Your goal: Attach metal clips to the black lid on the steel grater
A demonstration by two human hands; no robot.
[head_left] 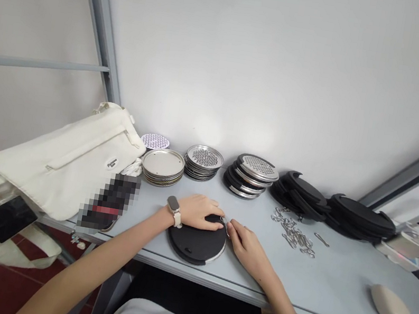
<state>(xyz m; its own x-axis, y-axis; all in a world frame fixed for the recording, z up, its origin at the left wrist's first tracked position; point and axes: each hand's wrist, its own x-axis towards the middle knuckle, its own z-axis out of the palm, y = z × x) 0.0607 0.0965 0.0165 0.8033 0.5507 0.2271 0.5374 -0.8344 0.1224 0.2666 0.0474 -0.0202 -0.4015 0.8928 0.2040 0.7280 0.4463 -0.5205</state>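
A round black disc with a steel rim (195, 244) lies flat on the grey table (332, 285), directly in front of me. My left hand (200, 212) presses on its top with the fingers curled over the far edge. My right hand (247, 245) pinches a small metal clip (225, 222) where it meets the disc's edge on the right side. The clip is mostly hidden by the fingertips. A loose pile of similar metal clips (293, 232) lies to the right of my right hand, with a single metal pin (321, 239) beside it.
Along the wall stand stacks of steel grater discs (203, 162) and black-backed discs (250, 177), plus black covers (360, 218). A white canvas bag (64, 159) and a pixelated object (107, 203) sit at left. A beige oblong device (392, 308) and cabled equipment sit at right.
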